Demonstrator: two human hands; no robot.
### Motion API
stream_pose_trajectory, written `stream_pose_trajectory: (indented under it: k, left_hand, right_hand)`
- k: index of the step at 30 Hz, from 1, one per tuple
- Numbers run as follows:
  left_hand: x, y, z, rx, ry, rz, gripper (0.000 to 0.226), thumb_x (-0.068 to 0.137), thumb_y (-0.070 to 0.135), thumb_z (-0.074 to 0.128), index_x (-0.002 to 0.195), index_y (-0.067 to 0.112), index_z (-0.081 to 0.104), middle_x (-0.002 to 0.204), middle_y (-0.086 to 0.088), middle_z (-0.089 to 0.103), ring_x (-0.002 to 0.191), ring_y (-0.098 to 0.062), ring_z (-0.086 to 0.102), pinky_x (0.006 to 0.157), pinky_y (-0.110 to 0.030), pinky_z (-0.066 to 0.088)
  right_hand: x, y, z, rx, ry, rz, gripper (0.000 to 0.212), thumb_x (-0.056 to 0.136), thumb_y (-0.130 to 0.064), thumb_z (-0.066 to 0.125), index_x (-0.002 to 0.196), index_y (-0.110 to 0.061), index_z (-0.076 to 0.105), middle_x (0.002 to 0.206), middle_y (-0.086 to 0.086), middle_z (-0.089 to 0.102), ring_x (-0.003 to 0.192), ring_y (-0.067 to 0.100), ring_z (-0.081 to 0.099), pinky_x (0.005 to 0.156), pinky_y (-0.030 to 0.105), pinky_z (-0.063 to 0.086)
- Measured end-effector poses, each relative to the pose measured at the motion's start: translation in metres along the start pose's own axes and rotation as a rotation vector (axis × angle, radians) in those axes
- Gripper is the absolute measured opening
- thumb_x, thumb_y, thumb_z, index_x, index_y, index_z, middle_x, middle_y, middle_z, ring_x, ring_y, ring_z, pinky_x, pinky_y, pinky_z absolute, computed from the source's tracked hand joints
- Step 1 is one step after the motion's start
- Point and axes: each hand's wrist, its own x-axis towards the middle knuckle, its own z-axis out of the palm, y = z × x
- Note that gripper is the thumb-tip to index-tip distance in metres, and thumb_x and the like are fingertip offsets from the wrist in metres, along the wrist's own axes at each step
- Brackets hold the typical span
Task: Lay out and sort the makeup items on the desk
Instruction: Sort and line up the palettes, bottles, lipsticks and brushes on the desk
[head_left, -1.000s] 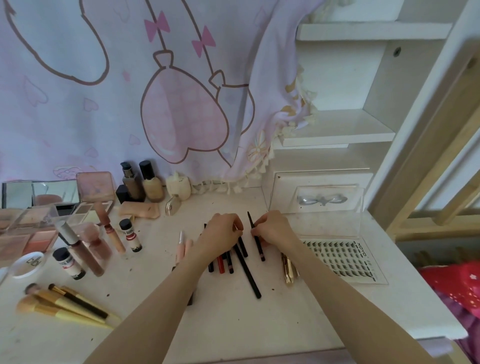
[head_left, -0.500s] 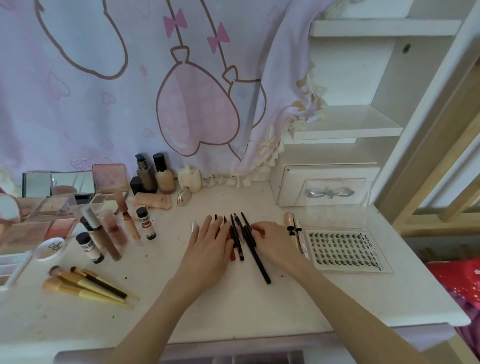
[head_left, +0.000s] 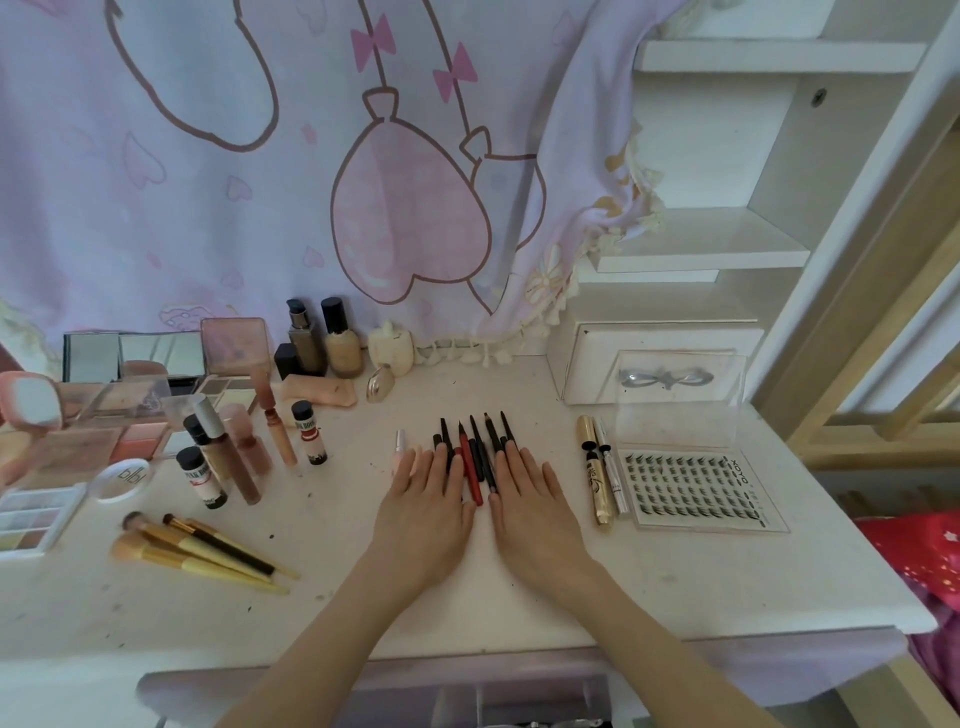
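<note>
now both hands (head_left: 475, 512) flat on pencils (head_left: 474, 452)

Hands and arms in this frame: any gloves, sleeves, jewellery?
None visible. The left hand and right hand are bare, with no gloves, rings or watch. Both forearms are uncovered to the frame's lower edge, with no sleeve or wristband in view.

Both forearms are bare and come up from the lower edge, getting closer to each other toward the wrists. The left hand (head_left: 422, 512) lies flat with the palm down, its fingers straight and a little spread, pointing away from the body. The right hand (head_left: 535, 512) lies flat in the same way, just beside the left one. The two thumbs are near each other but do not touch. Neither hand holds anything.
</note>
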Motion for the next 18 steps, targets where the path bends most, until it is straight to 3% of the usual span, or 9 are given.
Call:
stream_pose_trajectory:
  k: [2,5,12,16,18]
  left_hand:
    - [0.004,-0.001,0.000,-0.009,-0.030,-0.017,0.081,0.080,0.045,-0.023,0.148,0.006,-0.001,0.157,-0.012,-0.001,0.145,-0.024,-0.001,0.115,-0.037,-0.008]
    - [0.008,-0.001,0.002,-0.021,-0.003,-0.002,0.070,0.091,0.047,-0.010,0.148,0.006,-0.001,0.157,-0.011,0.000,0.145,-0.024,-0.002,0.116,-0.036,-0.005]
    - [0.009,-0.004,-0.003,-0.079,-0.061,-0.007,0.058,0.100,0.039,0.004,0.148,0.008,-0.001,0.157,-0.009,-0.004,0.144,-0.021,-0.006,0.116,-0.035,-0.007]
    - [0.005,-0.015,-0.012,-0.194,-0.032,0.000,0.062,0.094,0.042,-0.006,0.148,0.013,-0.005,0.157,-0.003,-0.010,0.143,-0.015,-0.014,0.112,-0.032,-0.014]
    - [-0.003,-0.026,-0.014,-0.287,-0.030,-0.056,0.054,0.100,0.035,0.004,0.148,0.014,-0.009,0.156,-0.002,-0.015,0.142,-0.014,-0.017,0.112,-0.031,-0.013]
  right_hand:
    - [0.000,-0.003,-0.001,0.018,-0.006,0.024,0.087,0.070,-0.042,-0.023,0.149,-0.008,-0.007,0.158,0.006,-0.010,0.145,0.018,-0.012,0.111,0.031,-0.015]
    - [0.001,-0.008,-0.006,0.037,-0.030,0.063,0.054,0.101,-0.029,0.007,0.148,-0.006,-0.006,0.158,0.007,-0.010,0.145,0.019,-0.012,0.116,0.035,-0.011]
    - [0.001,-0.008,-0.009,0.101,-0.027,0.062,0.053,0.103,-0.028,0.015,0.149,-0.009,-0.003,0.158,0.005,-0.007,0.145,0.017,-0.010,0.116,0.034,-0.009]
    - [-0.002,-0.006,-0.012,0.192,0.012,0.025,0.052,0.103,-0.028,0.017,0.150,-0.015,0.000,0.158,0.001,-0.005,0.146,0.014,-0.006,0.117,0.032,-0.007]
    - [-0.006,-0.003,-0.012,0.214,0.026,0.021,0.052,0.103,-0.029,0.016,0.150,-0.017,-0.001,0.158,0.000,-0.005,0.145,0.013,-0.006,0.117,0.030,-0.007]
